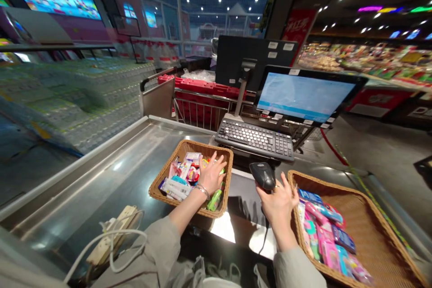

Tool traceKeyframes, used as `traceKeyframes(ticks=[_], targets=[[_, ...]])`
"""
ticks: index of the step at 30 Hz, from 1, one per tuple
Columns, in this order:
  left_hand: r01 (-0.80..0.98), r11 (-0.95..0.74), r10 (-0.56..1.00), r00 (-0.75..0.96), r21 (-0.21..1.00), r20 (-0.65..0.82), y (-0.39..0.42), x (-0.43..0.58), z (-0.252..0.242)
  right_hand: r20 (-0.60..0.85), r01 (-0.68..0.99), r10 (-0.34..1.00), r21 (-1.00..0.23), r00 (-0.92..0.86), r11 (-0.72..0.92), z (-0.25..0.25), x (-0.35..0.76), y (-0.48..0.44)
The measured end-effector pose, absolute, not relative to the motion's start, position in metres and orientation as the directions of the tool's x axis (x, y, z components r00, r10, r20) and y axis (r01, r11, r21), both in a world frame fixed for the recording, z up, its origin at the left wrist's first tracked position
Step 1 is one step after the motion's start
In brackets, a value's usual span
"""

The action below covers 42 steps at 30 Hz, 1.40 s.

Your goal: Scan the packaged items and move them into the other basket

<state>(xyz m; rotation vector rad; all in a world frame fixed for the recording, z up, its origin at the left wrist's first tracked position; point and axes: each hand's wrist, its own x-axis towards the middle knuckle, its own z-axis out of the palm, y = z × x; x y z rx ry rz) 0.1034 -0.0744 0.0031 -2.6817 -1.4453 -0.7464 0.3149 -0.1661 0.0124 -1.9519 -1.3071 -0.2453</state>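
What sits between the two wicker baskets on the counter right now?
In the head view, between the left basket and right basket: the handheld scanner, held by the right hand, and bare steel counter.

Both hands (212, 172) (278, 200) outstretched, seemingly open

Two baskets on desk (101, 180): left basket (162, 179), right basket (374, 220); scanner (263, 175) between them, keyboard (254, 138) behind, monitor (303, 96) above.
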Motion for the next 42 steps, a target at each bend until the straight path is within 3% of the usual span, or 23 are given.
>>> traceKeyframes(ticks=[10, 18, 28, 34, 42], targets=[[0.897, -0.405, 0.882, 0.333, 0.178, 0.333, -0.056, 0.040, -0.015, 0.506, 0.858, 0.755, -0.493, 0.416, -0.142, 0.014, 0.297, -0.149], [0.973, -0.194, 0.977, 0.180, 0.123, 0.113, -0.034, 0.009, -0.027, 0.509, 0.863, 0.765, -0.491, 0.393, -0.117, 0.013, 0.289, -0.143], [0.996, -0.019, 1.000, 0.020, 0.082, -0.016, -0.015, 0.014, -0.029, 0.491, 0.868, 0.774, -0.474, 0.400, -0.148, 0.013, 0.292, -0.149], [0.988, 0.018, 1.000, -0.014, 0.155, -0.021, -0.008, 0.019, -0.028, 0.491, 0.867, 0.766, -0.469, 0.416, -0.170, 0.008, 0.297, -0.153], [0.921, 0.000, 0.995, -0.039, 0.389, 0.094, 0.006, 0.017, -0.018, 0.492, 0.863, 0.757, -0.470, 0.430, -0.185, 0.009, 0.299, -0.157]])
